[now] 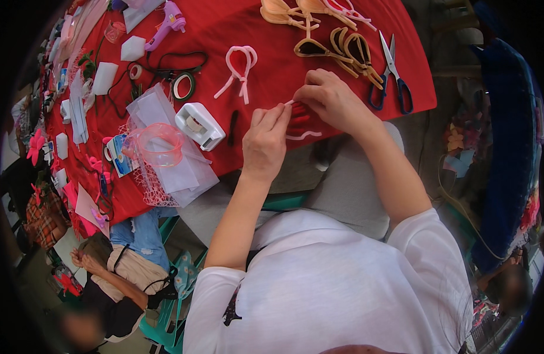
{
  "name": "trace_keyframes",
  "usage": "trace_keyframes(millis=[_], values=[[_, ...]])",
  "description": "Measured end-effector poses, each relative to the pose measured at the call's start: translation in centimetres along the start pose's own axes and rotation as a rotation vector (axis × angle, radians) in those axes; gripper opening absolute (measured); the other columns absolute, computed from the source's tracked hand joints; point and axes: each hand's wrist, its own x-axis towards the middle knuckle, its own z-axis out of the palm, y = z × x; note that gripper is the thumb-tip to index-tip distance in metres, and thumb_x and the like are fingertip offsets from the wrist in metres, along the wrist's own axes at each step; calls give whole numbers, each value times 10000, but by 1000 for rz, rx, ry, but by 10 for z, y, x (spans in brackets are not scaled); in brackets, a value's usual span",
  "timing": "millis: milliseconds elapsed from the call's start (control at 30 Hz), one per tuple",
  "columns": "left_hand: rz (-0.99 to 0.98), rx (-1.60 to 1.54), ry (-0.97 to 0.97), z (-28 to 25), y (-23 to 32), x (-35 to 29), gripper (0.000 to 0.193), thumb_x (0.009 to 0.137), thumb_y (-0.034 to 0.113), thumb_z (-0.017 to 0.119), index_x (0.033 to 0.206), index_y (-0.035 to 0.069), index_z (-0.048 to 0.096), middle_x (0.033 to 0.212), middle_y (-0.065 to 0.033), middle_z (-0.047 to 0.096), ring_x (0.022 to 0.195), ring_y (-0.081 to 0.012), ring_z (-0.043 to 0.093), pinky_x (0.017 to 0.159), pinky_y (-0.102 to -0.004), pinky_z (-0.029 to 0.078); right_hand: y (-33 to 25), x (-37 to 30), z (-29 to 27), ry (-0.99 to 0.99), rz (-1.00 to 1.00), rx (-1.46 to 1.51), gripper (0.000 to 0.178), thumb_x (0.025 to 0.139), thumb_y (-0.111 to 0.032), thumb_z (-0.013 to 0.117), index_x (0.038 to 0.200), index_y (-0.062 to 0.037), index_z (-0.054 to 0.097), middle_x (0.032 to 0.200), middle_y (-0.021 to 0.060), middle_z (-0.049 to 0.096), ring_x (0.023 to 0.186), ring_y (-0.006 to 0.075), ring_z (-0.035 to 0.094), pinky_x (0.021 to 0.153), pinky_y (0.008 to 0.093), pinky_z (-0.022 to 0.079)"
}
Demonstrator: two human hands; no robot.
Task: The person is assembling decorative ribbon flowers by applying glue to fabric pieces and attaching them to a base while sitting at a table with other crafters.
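left hand and right hand, both nearly closed, pinch 1 pale pink strip; light, even grips should help avoid kinking it.

Red-draped table, green plastic chair, dim grey floor.

I have a thin, pale pink strip on my feed, pinched between the fingertips of the left hand and right hand. Only a short length shows to me; the fingers hide the rest. Nearer the worktop edge runs a wavy pale pink length; I can't tell whether the two join.
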Motion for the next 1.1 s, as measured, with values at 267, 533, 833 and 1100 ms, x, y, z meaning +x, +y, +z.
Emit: trace_keyframes(millis=[267, 533, 833, 1100], values=[[53, 65, 30, 6, 0, -2, 368, 748, 3, 626, 1112, -25, 676, 1076, -89, 650, 857, -229, 580, 712, -310, 546, -1, -1, -5, 1, 18, 84, 137, 772, -80, 706, 891, -13, 691, 853, 117, 578, 866, 318, 571, 776, 403, 482], [59, 64, 37, 7, -1, -5, 413, 719, -15, 631, 1130, -14, 678, 1084, -90, 660, 849, -230, 581, 705, -309, 549, 3, -4, -1, -3, -30, 29, 104, 781, -77, 701, 854, -23, 650, 869, 101, 566, 888, 293, 565, 802, 399, 451], [27, 6, 58, 8, -1, -7, 503, 689, -56, 682, 1169, 92, 710, 1093, -82, 687, 821, -246, 597, 743, -337, 541, 3, -3, 2, -4, -41, -17, 98, 785, -75, 690, 834, -34, 616, 873, 92, 556, 886, 282, 561, 795, 394, 439], [61, 65, 30, 6, 0, -4, 416, 717, 10, 638, 1124, 58, 707, 1072, -86, 665, 838, -231, 587, 673, -312, 550, 5, -4, 3, 30, -43, 41, 95, 792, -80, 687, 847, -38, 622, 846, 92, 555, 863, 284, 567, 787, 397, 443]])
